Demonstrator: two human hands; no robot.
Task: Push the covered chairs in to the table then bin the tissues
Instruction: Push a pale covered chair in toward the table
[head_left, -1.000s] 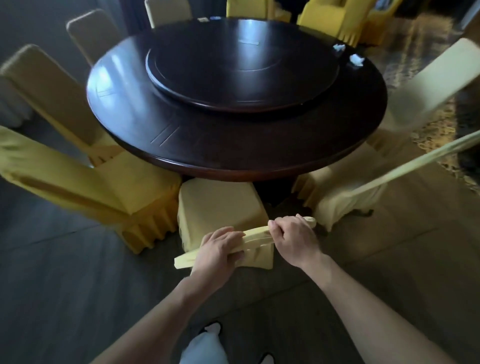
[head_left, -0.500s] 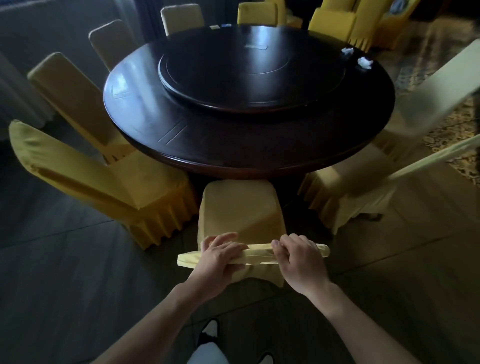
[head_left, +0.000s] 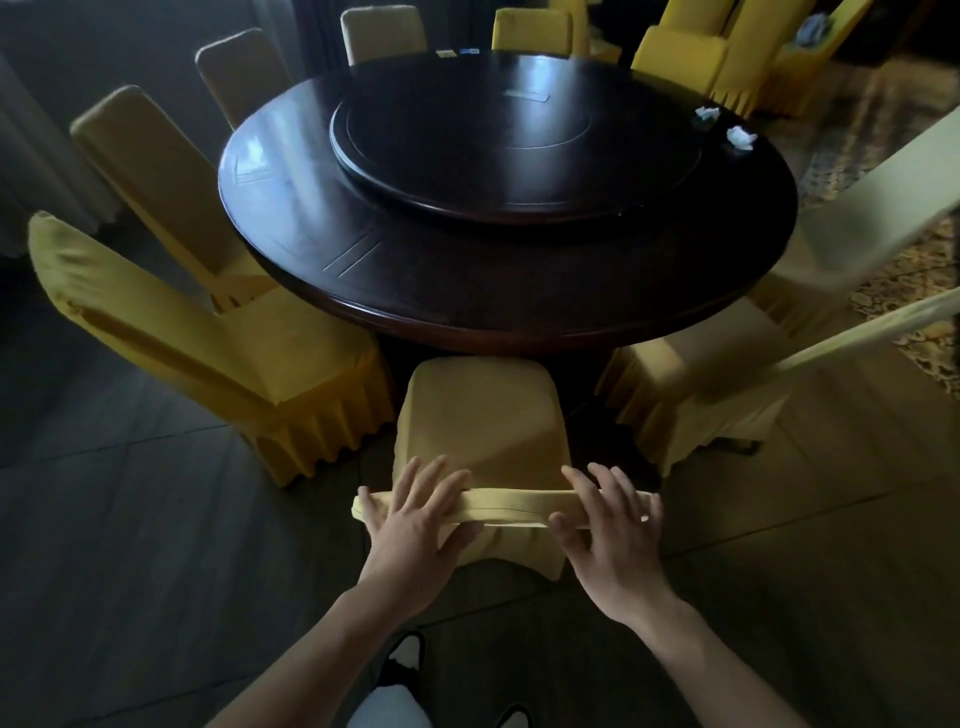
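Change: grip on chair back (head_left: 501, 510) is released since the earlier frame.
Left hand (head_left: 415, 525): fingers spread, laid on it.
Right hand (head_left: 610, 532): likewise.
Tissues (head_left: 740, 137): on table (head_left: 322, 244).

You have one head-worn wide-angle view, looking forward and steeply down from close above the nearest chair back (head_left: 501, 512), the round table (head_left: 506, 291) spread beyond it

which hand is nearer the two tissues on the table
Right. The right hand rests on the right end of the chair back, on the tissues' side; the left hand rests on its left end, farther away.
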